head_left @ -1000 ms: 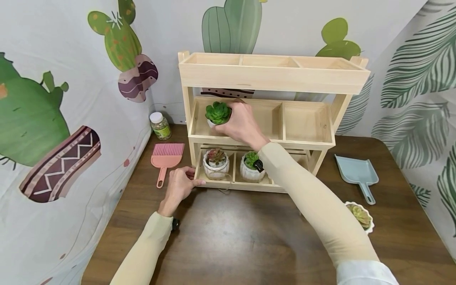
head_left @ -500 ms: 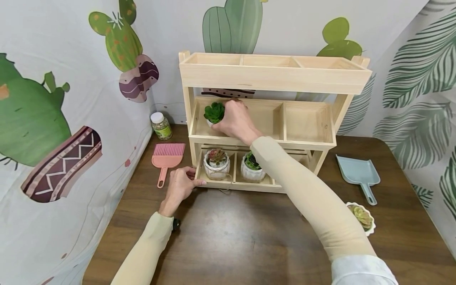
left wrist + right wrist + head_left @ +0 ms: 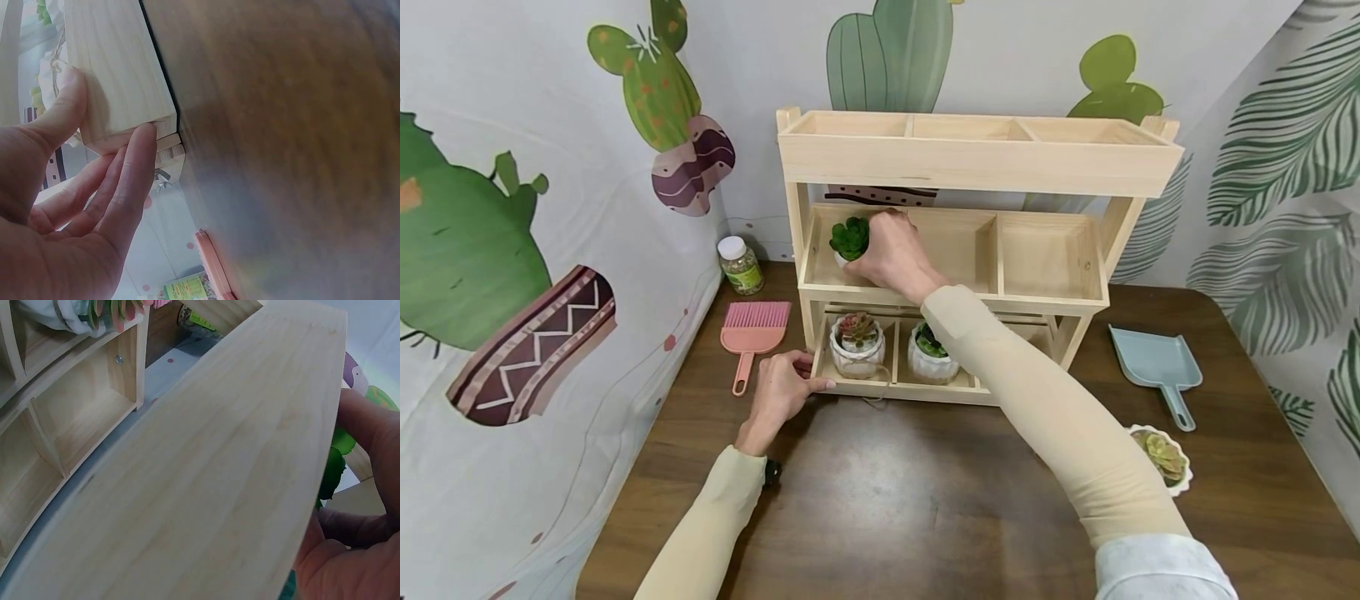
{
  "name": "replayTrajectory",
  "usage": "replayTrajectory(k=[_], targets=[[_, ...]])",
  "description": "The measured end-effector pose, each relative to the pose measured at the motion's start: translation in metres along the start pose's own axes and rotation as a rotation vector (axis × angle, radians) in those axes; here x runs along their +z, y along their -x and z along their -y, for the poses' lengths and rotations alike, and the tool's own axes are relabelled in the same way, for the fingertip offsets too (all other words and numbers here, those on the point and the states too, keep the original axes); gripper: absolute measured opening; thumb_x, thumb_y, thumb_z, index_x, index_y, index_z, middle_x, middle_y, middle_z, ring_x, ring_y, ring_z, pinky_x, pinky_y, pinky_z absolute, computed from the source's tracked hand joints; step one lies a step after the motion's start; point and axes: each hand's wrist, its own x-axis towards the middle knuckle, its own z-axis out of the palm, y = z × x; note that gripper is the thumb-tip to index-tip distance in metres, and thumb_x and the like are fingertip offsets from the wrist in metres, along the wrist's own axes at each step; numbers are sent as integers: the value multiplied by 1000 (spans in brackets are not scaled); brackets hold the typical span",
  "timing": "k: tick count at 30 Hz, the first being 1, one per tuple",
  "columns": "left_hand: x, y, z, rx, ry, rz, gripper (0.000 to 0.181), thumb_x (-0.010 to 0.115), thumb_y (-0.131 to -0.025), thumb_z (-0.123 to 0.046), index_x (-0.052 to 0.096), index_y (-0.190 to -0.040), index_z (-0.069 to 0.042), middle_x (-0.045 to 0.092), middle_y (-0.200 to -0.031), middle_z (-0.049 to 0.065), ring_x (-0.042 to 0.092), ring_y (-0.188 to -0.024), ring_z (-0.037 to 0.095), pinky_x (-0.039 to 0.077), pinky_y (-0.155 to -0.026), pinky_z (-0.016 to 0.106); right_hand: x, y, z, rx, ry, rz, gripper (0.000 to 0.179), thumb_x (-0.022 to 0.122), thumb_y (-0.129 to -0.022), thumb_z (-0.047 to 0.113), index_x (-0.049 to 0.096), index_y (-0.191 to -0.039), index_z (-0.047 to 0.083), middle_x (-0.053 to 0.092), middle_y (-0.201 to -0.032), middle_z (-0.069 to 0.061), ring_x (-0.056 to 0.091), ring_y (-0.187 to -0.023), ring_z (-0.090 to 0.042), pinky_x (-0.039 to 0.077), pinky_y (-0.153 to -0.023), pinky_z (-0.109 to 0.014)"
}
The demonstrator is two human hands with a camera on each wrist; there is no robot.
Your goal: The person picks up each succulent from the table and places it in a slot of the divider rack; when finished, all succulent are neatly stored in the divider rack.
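Observation:
My right hand (image 3: 895, 254) grips a small white pot with a dark green succulent (image 3: 850, 239), down in the left part of the middle tier of a wooden plant shelf (image 3: 977, 168). Its fingers hide much of the pot. In the right wrist view, that tier's front board (image 3: 187, 456) covers the pot, and only some green leaves (image 3: 334, 472) show beside the hand. My left hand (image 3: 781, 387) holds the left front corner of the bottom tier. In the left wrist view, its thumb lies over the board (image 3: 119, 75) and the fingers touch the end.
A reddish succulent (image 3: 856, 346) and a green succulent (image 3: 931, 354) stand potted in the bottom tier. Left of the shelf are a pink brush (image 3: 752, 329) and a lidded jar (image 3: 740, 265). A blue dustpan (image 3: 1156, 360) and another potted succulent (image 3: 1161, 457) are to the right.
My right hand has moved slightly left and down into the middle tier with the green succulent, still holding it. The left hand has stayed at the shelf corner.

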Motion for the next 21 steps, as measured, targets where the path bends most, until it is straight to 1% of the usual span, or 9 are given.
replayTrajectory(k=[5, 6, 9, 12, 14, 16, 19, 21], targets=[[0, 0, 0, -3, -7, 2, 43, 100, -78, -27, 83, -108, -2, 84, -90, 12, 79, -80, 23, 56, -69, 33, 0, 1, 2, 2, -4, 3, 35, 93, -86, 24, 70, -100, 1, 68, -94, -8, 61, -81, -20, 57, -75, -32], [-2, 2, -5, -21, -18, 12, 42, 100, -78, -24, 82, -109, -1, 84, -92, 14, 79, -82, 25, 57, -70, 35, 0, 1, 2, 2, -3, 4, 34, 92, -87, 23, 69, -99, 2, 67, -93, -8, 60, -81, -20, 56, -74, -32], [-1, 3, -6, -31, -18, 18, 41, 99, -79, -24, 82, -109, -2, 84, -93, 14, 80, -84, 26, 58, -71, 34, 0, 1, 1, 4, -2, 6, 32, 92, -87, 23, 67, -94, 4, 63, -90, -6, 57, -79, -19, 52, -71, -31], [-1, 1, -3, -28, -7, 22, 42, 100, -78, -26, 83, -109, -2, 84, -93, 14, 80, -83, 25, 58, -70, 34, 0, 1, 2, 12, -15, 22, 32, 92, -88, 22, 63, -90, 7, 60, -88, -4, 55, -77, -18, 49, -68, -29], [6, -5, 12, 2, 9, 11, 46, 101, -77, -33, 83, -107, -3, 84, -89, 11, 78, -78, 21, 55, -67, 33, -1, 2, 2, 16, -27, 35, 33, 91, -88, 22, 61, -89, 8, 59, -87, -4, 55, -76, -17, 48, -66, -28], [11, -9, 21, 10, 18, 15, 48, 102, -76, -36, 83, -106, -4, 83, -87, 11, 77, -76, 20, 54, -65, 33, -2, 2, 2, 15, -37, 51, 33, 91, -88, 21, 61, -89, 9, 58, -87, -3, 54, -76, -17, 48, -65, -27], [24, -18, 43, 19, 13, -2, 51, 103, -72, -42, 83, -104, -8, 83, -84, 6, 74, -72, 15, 51, -61, 30, -4, 4, 2, 15, -57, 69, 34, 93, -88, 23, 62, -91, 7, 60, -88, -4, 55, -76, -17, 50, -67, -28], [23, -18, 40, -4, 9, 10, 50, 103, -72, -39, 83, -106, -8, 83, -86, 7, 75, -74, 17, 53, -63, 32, -6, 5, 2, 17, -68, 75, 36, 94, -87, 24, 64, -96, 6, 63, -91, -5, 57, -78, -18, 54, -70, -30]])
